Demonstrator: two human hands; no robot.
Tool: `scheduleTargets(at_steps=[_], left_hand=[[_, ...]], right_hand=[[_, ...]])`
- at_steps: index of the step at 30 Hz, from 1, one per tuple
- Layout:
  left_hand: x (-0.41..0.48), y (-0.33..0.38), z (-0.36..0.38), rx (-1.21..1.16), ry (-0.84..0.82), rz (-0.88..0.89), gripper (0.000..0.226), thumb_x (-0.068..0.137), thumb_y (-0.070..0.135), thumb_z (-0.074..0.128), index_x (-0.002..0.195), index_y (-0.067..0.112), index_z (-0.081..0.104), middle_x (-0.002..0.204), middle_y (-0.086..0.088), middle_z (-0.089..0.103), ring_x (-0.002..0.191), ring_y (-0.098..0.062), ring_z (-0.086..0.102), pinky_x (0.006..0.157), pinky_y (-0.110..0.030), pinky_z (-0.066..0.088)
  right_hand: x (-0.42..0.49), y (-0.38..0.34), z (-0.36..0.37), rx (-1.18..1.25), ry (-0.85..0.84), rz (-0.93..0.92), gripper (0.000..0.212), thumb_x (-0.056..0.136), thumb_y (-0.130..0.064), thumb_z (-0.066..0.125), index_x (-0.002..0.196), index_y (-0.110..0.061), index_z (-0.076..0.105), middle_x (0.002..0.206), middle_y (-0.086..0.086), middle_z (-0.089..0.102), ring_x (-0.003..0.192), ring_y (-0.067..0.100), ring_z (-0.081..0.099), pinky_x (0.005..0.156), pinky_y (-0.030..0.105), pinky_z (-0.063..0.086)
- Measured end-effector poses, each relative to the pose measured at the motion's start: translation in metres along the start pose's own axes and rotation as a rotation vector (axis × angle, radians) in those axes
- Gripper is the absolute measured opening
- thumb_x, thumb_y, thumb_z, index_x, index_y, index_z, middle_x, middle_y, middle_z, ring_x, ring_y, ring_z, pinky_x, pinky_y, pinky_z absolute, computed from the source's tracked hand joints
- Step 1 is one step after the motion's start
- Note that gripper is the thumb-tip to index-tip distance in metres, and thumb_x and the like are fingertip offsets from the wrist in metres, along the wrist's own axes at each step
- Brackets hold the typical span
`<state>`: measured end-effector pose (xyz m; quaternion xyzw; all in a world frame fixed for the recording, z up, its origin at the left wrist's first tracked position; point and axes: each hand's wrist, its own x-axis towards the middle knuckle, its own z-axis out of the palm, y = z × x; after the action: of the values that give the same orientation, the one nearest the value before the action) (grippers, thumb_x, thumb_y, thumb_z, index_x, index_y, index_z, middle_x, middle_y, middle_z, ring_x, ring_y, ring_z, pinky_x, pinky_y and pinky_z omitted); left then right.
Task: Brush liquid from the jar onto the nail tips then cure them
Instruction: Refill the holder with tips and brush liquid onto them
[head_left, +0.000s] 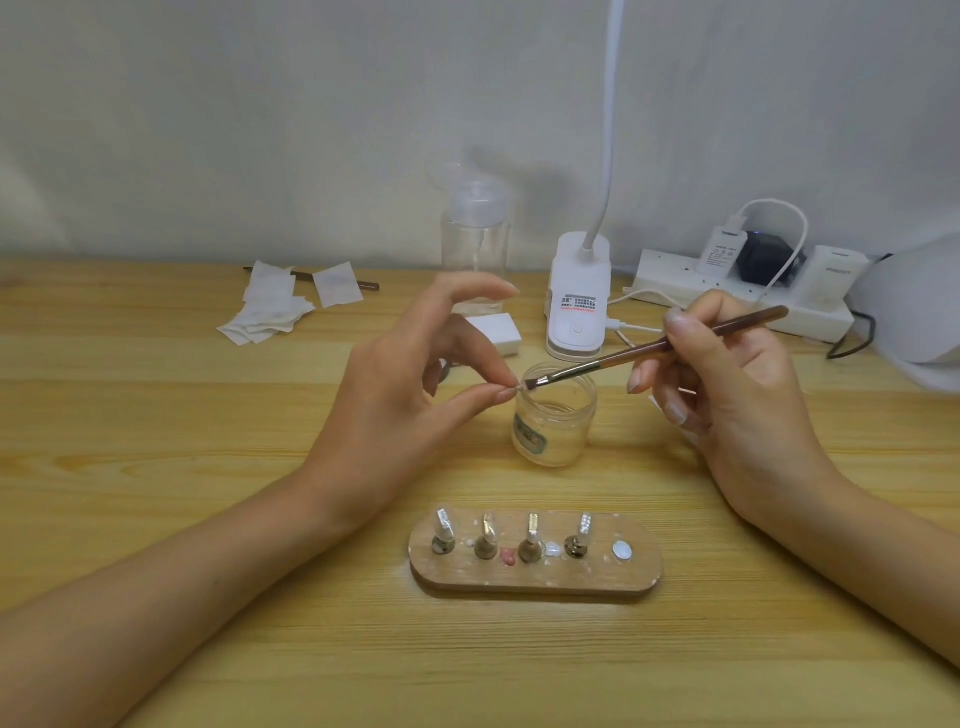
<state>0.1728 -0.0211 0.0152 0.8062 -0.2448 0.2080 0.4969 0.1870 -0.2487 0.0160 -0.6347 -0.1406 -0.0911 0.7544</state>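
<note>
What appeared to be a small nail tip was pinched between thumb and forefinger of the left hand, just over the rim of the open jar. The brush, gripped pencil-wise by the right hand, was laid against it. Were the pinch loosened by a stroke, the tip could be dropped into the jar, or the fingertips wetted. Wipes, a clear bottle, a clip lamp and a power strip were ranged behind on the counter, out of the way.

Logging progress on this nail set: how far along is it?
Done: the jar is open; the fifth spot on the wooden stand is bare. In hand: the left hand pinches a nail tip; the right hand holds the brush against it. Left: four tips on the stand, coating unclear, then curing.
</note>
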Motion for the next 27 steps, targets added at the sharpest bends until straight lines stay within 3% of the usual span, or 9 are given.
scheduleTargets(at_steps=[5, 9, 11, 15, 20, 25, 27], left_hand=[[0.0001, -0.0015, -0.0005, 0.079, 0.007, 0.065, 0.059, 0.083, 0.009, 0.079, 0.127, 0.034, 0.049, 0.085, 0.014, 0.072, 0.076, -0.018, 0.063, 0.066, -0.012, 0.038], [-0.0003, -0.0030, -0.0004, 0.147, 0.010, 0.133, 0.056, 0.083, 0.006, 0.079, 0.129, 0.022, 0.052, 0.082, 0.015, 0.071, 0.083, 0.005, 0.061, 0.072, -0.004, 0.037], [-0.0002, -0.0034, -0.0006, 0.176, 0.008, 0.158, 0.054, 0.084, 0.005, 0.078, 0.130, 0.018, 0.053, 0.083, 0.017, 0.071, 0.083, 0.009, 0.059, 0.073, -0.003, 0.036], [0.0003, -0.0038, -0.0007, 0.213, 0.003, 0.196, 0.053, 0.085, 0.004, 0.077, 0.130, 0.017, 0.052, 0.085, 0.017, 0.070, 0.084, 0.009, 0.058, 0.072, -0.004, 0.036], [0.0003, -0.0047, -0.0013, 0.221, -0.003, 0.194, 0.052, 0.087, 0.006, 0.076, 0.130, 0.022, 0.051, 0.091, 0.015, 0.069, 0.084, 0.002, 0.059, 0.072, -0.007, 0.036], [0.0004, -0.0031, -0.0017, 0.229, -0.029, 0.169, 0.049, 0.089, 0.008, 0.074, 0.127, 0.028, 0.050, 0.095, 0.016, 0.068, 0.087, -0.001, 0.061, 0.075, -0.008, 0.036], [0.0001, -0.0023, -0.0018, 0.231, -0.037, 0.164, 0.049, 0.090, 0.010, 0.072, 0.127, 0.031, 0.048, 0.098, 0.018, 0.067, 0.088, -0.002, 0.061, 0.076, -0.009, 0.037]], right_hand=[[0.0009, 0.0001, -0.0023, 0.005, 0.045, -0.030, 0.024, 0.096, -0.025, 0.057, 0.076, -0.020, 0.044, 0.062, 0.006, 0.066, 0.039, 0.011, 0.038, 0.043, 0.029, 0.018], [-0.0005, -0.0002, 0.0002, -0.001, -0.010, -0.007, 0.024, 0.093, -0.031, 0.060, 0.075, -0.022, 0.046, 0.064, 0.008, 0.067, 0.040, 0.011, 0.039, 0.039, 0.018, 0.025], [0.0000, -0.0012, 0.0001, -0.021, 0.031, 0.009, 0.027, 0.091, -0.034, 0.062, 0.075, -0.021, 0.044, 0.062, 0.007, 0.066, 0.039, 0.011, 0.037, 0.038, 0.018, 0.023], [0.0005, -0.0012, -0.0014, 0.021, 0.041, -0.024, 0.026, 0.095, -0.030, 0.058, 0.077, -0.019, 0.042, 0.060, 0.005, 0.065, 0.040, 0.010, 0.037, 0.044, 0.028, 0.020], [0.0004, -0.0015, 0.0010, 0.005, 0.023, 0.019, 0.027, 0.091, -0.033, 0.063, 0.075, -0.020, 0.046, 0.061, 0.008, 0.064, 0.040, 0.011, 0.037, 0.040, 0.017, 0.028], [0.0010, -0.0009, -0.0014, 0.021, 0.042, -0.020, 0.025, 0.093, -0.032, 0.058, 0.078, -0.019, 0.043, 0.060, 0.005, 0.064, 0.039, 0.010, 0.036, 0.045, 0.028, 0.019], [0.0012, -0.0001, -0.0005, 0.035, 0.005, -0.020, 0.025, 0.091, -0.035, 0.060, 0.077, -0.020, 0.045, 0.061, 0.006, 0.065, 0.039, 0.010, 0.037, 0.043, 0.022, 0.023]])
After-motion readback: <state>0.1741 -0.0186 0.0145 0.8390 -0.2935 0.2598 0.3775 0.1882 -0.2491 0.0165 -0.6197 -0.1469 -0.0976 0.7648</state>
